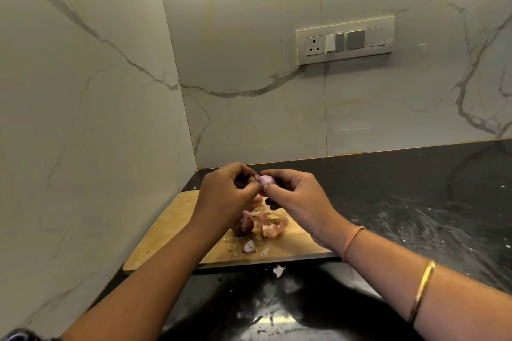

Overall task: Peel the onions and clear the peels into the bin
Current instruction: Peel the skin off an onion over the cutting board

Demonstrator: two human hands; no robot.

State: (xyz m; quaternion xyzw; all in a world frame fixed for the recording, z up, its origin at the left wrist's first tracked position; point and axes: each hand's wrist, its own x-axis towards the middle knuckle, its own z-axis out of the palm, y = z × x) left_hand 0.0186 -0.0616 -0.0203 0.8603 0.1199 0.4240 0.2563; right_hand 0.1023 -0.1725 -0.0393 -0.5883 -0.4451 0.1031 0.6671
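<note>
A small pale purple onion (266, 180) is held up above the wooden cutting board (171, 227). My right hand (293, 195) grips it from the right with curled fingers. My left hand (225, 192) pinches at its left end, fingers curled. On the board below lie a dark red unpeeled onion (243, 225), a heap of pinkish peels (273, 225) and a cut onion end (248, 246). Another pink piece shows just under my left hand, mostly hidden.
The board sits in the corner of a black stone counter (401, 202), against marble walls. A small white peel scrap (278, 270) lies on the counter in front of the board. A socket and switch panel (345, 39) is on the back wall. No bin is in view.
</note>
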